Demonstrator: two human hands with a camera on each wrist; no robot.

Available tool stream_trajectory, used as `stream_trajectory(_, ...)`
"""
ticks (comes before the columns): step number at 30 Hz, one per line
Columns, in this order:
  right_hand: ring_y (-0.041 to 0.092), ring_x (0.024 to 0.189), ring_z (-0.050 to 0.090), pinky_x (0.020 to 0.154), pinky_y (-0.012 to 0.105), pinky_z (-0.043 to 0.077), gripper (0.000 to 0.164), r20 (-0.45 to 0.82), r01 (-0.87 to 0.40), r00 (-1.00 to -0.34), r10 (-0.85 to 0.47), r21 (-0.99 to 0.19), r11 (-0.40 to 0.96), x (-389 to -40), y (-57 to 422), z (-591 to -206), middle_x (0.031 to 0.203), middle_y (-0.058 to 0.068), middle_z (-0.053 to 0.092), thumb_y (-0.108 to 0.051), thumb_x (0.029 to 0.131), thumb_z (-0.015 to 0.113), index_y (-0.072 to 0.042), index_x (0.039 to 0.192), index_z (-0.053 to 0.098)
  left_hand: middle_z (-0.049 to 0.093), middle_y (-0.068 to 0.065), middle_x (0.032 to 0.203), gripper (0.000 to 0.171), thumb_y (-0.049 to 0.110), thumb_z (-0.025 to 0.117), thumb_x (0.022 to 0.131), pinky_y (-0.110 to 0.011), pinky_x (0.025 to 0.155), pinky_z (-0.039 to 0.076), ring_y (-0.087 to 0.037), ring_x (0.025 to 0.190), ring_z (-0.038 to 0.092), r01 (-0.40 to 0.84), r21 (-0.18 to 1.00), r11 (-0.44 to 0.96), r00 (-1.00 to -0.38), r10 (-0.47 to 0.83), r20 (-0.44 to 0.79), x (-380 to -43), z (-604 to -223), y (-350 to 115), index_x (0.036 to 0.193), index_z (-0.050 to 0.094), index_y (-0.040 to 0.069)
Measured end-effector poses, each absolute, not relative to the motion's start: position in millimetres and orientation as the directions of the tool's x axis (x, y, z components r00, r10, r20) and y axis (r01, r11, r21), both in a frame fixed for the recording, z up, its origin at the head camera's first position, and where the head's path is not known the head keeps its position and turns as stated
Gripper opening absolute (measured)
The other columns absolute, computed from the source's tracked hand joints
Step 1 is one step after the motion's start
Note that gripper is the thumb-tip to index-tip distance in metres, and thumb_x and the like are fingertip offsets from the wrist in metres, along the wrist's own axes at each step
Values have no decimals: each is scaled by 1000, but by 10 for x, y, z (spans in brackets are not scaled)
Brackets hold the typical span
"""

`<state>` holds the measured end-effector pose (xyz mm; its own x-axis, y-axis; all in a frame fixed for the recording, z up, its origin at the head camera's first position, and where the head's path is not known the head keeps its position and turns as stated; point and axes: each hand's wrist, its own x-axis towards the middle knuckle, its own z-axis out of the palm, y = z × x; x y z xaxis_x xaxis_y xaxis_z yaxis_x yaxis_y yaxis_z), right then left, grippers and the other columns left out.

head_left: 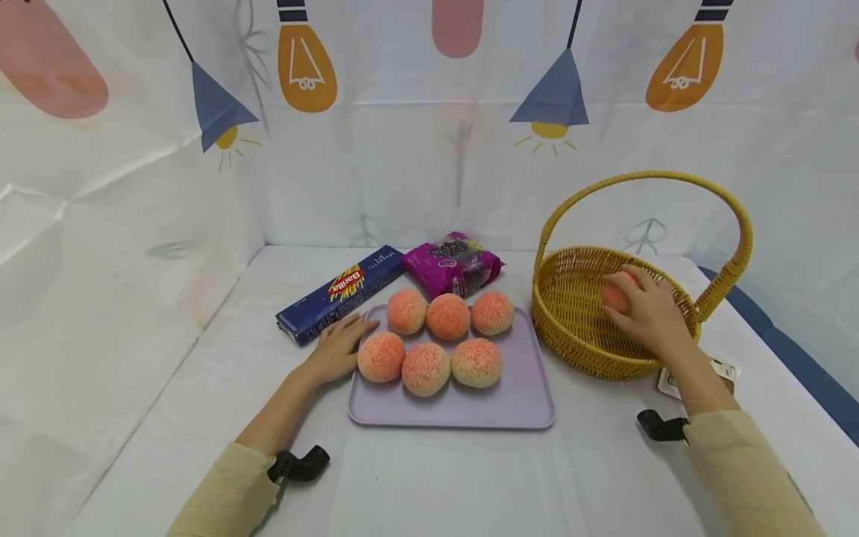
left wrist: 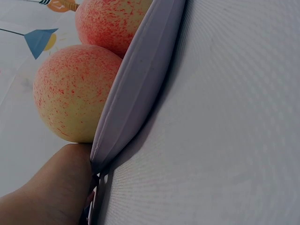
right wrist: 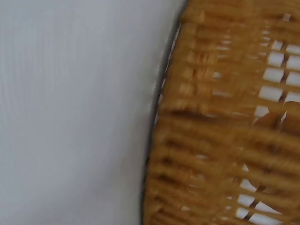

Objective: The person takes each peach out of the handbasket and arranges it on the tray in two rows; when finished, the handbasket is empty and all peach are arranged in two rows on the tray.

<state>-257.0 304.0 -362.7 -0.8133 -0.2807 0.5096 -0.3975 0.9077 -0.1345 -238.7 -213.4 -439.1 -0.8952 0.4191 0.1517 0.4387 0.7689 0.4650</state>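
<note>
Over the yellow wicker basket, my right hand grips a peach, its fingers curled about the fruit inside the rim. In the right wrist view the woven basket side fills the right half, blurred, and the hand is hidden. My left hand lies at the left edge of the lilac tray, fingers extended at its upper left corner. Several pinkish-red and cream peaches sit on that tray in two rows. In the left wrist view, part of the left hand appears beneath the nearest peach.
A blue Barilla spaghetti box lies slanted behind the left hand. Behind the tray is a purple snack bag. The basket's tall handle arches above the right hand. A small pale flat item lies partly under the right forearm.
</note>
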Motion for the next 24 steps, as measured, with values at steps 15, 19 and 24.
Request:
stream_trajectory(15, 46, 104, 44, 67, 57, 45, 55, 630, -559, -711, -312, -238, 794, -2398, 2593, -3450, 127, 21, 44, -7, 68, 78, -13, 117, 56, 33, -18, 144, 55, 35, 50, 89, -57, 104, 8, -35, 134, 21, 436, 471, 767, -896, 418, 148, -2393, -4397, -2134, 138, 42, 12)
stream_trajectory(19, 44, 108, 44, 69, 57, 46, 55, 642, -583, -695, -324, -241, 776, -2366, 2503, -3436, 127, 19, 44, -9, 68, 79, -14, 118, 56, 33, -18, 143, 55, 35, 49, 89, -57, 104, 8, -35, 134, 21, 438, 469, 767, -895, 421, 147, -2392, -4389, -2132, 138, 42, 11)
stream_trajectory(24, 42, 108, 45, 69, 55, 48, 56, 677, -633, -648, -350, -223, 742, -2330, 2395, -3418, 125, 20, 46, -7, 65, 81, -12, 116, 57, 32, -18, 144, 55, 35, 49, 89, -56, 104, 8, -35, 134, 20, 433, 468, 770, -897, 418, 142, -2388, -4387, -2131, 138, 42, 11)
